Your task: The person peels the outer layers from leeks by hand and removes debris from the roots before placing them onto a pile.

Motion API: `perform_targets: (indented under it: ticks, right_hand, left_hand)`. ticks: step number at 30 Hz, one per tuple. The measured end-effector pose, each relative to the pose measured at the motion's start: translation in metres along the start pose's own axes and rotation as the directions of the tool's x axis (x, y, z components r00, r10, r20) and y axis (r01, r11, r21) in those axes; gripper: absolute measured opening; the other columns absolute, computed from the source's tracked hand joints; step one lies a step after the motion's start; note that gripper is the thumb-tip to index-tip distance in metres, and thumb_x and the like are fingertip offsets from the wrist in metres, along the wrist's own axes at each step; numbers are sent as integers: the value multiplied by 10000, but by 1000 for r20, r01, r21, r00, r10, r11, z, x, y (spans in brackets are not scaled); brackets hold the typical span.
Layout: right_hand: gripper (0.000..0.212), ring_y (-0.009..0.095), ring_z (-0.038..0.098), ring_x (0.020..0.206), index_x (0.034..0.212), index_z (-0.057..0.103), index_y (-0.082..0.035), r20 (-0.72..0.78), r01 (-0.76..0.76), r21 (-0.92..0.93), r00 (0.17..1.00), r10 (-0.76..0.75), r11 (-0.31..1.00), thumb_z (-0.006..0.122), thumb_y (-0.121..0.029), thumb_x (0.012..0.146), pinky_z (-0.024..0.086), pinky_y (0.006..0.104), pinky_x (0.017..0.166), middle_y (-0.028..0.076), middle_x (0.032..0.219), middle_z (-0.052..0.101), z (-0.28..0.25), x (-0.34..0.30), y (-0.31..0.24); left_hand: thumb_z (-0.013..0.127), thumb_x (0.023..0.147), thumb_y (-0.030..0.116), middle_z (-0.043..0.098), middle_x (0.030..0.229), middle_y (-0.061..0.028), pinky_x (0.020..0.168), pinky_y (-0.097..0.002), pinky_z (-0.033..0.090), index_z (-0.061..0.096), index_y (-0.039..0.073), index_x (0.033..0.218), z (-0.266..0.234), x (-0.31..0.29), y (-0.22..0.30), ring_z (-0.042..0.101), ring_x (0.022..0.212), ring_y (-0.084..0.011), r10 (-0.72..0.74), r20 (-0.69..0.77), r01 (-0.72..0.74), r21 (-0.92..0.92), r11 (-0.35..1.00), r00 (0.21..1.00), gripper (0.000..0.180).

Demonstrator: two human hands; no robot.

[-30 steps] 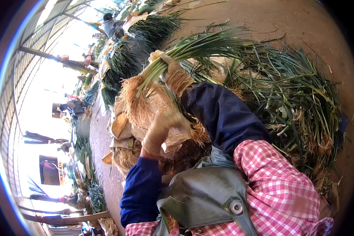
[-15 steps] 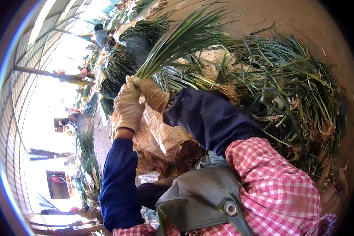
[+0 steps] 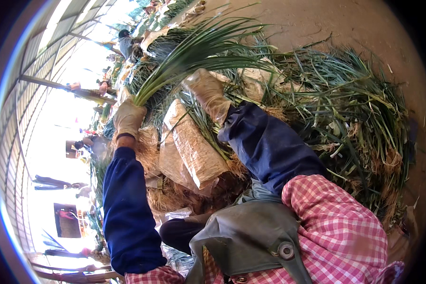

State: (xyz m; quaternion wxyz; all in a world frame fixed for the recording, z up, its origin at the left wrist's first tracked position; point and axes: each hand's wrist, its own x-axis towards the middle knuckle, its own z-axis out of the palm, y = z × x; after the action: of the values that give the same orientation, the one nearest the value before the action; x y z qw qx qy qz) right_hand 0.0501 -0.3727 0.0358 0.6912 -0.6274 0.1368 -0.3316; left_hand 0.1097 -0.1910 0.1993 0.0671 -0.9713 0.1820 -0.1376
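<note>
My left hand (image 3: pixel 129 118), in a pale rubber glove, grips a bunch of long green stalks like spring onions (image 3: pixel 175 61) near their lower ends. Their leaves fan up and to the right. My right hand (image 3: pixel 208 94), gloved too, is off the held ends, just beneath the spread leaves. Its fingers are foreshortened, so I cannot tell whether they are closed. Below it lie more rooted stalks (image 3: pixel 210 137), next to a folded tan woven sack (image 3: pixel 189 151). Brown roots (image 3: pixel 175 196) show under the sack.
A large heap of loose stalks with roots (image 3: pixel 355 123) covers the right side. Several bundles (image 3: pixel 163 40) are piled at the far left, where a person (image 3: pixel 125 43) is bent over. Brown ground (image 3: pixel 326 23) extends behind; a metal-framed roof (image 3: pixel 14 128) runs along the left.
My hands have come apart. The left has moved left and down with the bunch; the right has let go of it and moved right, uncovering more of the sack.
</note>
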Motion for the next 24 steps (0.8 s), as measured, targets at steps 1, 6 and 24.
perform_targets:
  ticks: [1,6,24]
  right_hand:
    - [484,298,642,852,968,672,-56,-124,21,-172,991,-43,985,735,-459,709,491,384,760,168,944,674,-6,4,1]
    - [598,314,628,959,1030,641,-35,5,4,-455,1000,-2,891,784,-463,637,497,392,816,165,1000,660,5,15,3]
    - [273,229,611,749,1051,612,-43,158,95,-785,986,50,613,502,-254,917,514,367,722,106,879,657,-243,114,45]
  left_hand:
    - [618,695,259,663,873,-217,735,-449,502,630,105,1041,-7,-2,2,643,837,-387,33,-36,-30,78,996,999,378]
    - [603,715,260,668,883,-208,751,-447,500,626,115,1041,-28,-7,-5,648,858,-367,30,-41,-26,98,995,999,358]
    - [575,832,159,660,901,-158,664,-435,525,553,159,1223,-144,-32,-4,656,759,-327,573,-289,-398,485,779,767,391]
